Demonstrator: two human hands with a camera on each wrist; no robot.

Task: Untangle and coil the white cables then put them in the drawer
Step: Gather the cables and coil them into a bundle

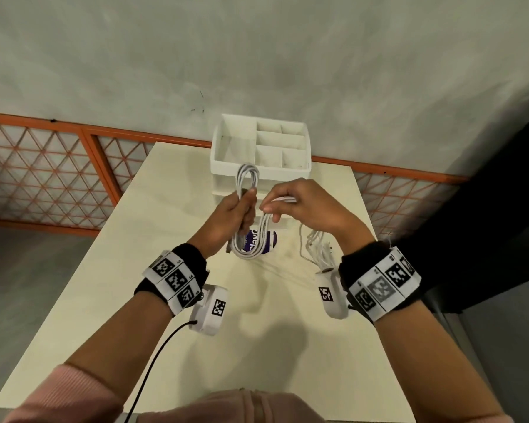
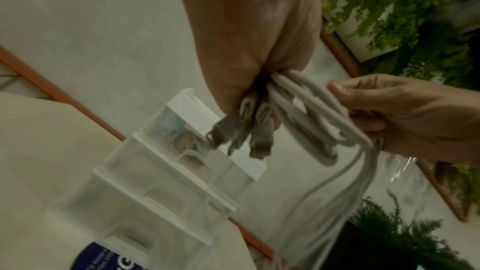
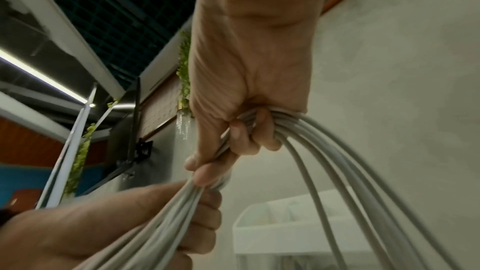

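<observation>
Head view: left hand fisted round middle of one looped white cable bundle, right hand pinching strands beside it, both raised above counter. Likely slip: loops springing loose if either grip eases during wrapping. Counted: one held bundle, one loose cable heap on counter, one drawer organizer behind.
</observation>
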